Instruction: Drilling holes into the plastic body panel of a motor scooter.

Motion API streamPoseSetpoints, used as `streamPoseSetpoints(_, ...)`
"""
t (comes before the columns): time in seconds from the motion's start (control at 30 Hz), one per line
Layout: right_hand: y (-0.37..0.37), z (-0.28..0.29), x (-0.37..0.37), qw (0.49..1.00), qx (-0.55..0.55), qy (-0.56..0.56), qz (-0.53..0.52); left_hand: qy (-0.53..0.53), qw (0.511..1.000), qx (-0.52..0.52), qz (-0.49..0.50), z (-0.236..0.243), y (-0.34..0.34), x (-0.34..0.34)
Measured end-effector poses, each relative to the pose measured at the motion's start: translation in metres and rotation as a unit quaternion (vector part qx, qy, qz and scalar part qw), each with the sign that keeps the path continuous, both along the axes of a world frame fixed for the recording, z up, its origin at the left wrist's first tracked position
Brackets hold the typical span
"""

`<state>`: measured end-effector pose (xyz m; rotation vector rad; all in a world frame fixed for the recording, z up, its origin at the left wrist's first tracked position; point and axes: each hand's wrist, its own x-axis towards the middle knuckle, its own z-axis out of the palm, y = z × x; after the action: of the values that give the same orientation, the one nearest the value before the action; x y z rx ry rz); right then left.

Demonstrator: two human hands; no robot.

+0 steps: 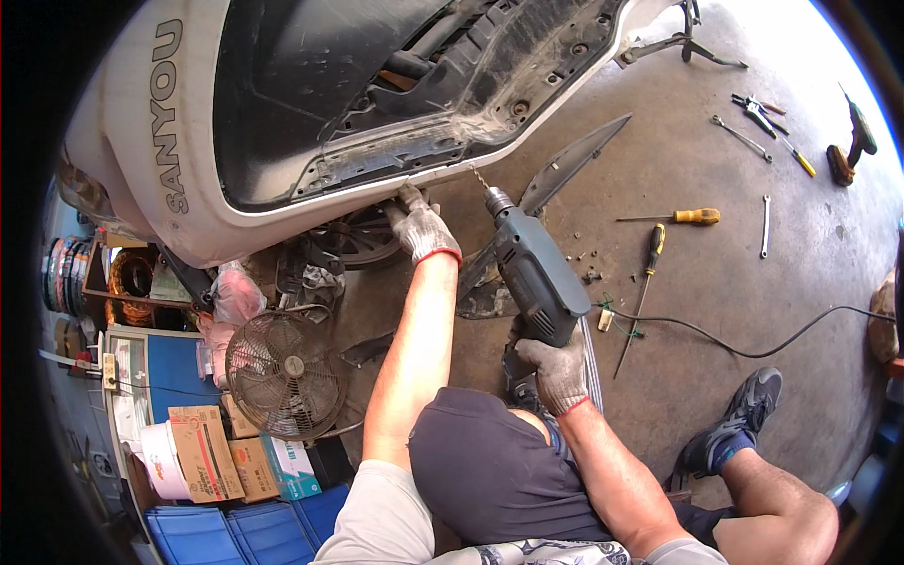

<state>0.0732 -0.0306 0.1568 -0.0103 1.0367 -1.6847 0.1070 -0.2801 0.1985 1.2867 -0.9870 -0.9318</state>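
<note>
My left hand (421,228), in a grey glove with red cuff, grips the lower rim of a white vehicle body panel (264,231) with a dark inner side, its fingertips partly hidden. My right hand (556,367), also gloved, is closed on the handle of a dark corded drill (532,268). The drill points up and away from me, and its thin bit (478,176) reaches the panel's rim right of my left hand; whether it touches is unclear. Behind the drill lies a long dark plastic trim piece (574,160). A wheel (363,240) shows under the panel.
Screwdrivers (697,216), wrenches (766,226), pliers (758,115) and a cordless tool (854,141) lie on the concrete floor (800,273) at right, crossed by the power cord (744,353). A fan (282,372), cardboard boxes (202,452) and blue bins (198,532) are at left.
</note>
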Motion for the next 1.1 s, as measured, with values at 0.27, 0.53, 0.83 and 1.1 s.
streamPoseSetpoints(0.27,0.0001,-0.0048,-0.0005,1.0,0.002,0.014,0.005,0.009,1.0,0.02,0.0,0.0041,0.0031,-0.0025)
streamPoseSetpoints(0.53,0.0007,-0.004,-0.0026,1.0,-0.021,-0.001,0.008,0.003,1.0,0.014,0.0,0.0038,0.0035,-0.0016)
streamPoseSetpoints(0.83,0.0005,-0.0004,-0.0076,0.999,-0.022,0.01,0.022,-0.001,1.0,-0.008,0.008,-0.0024,-0.0024,0.0015)
streamPoseSetpoints(1.1,-0.0007,-0.0072,-0.006,0.999,0.001,0.034,0.029,-0.009,1.0,-0.008,0.005,-0.0008,0.0001,-0.0012)
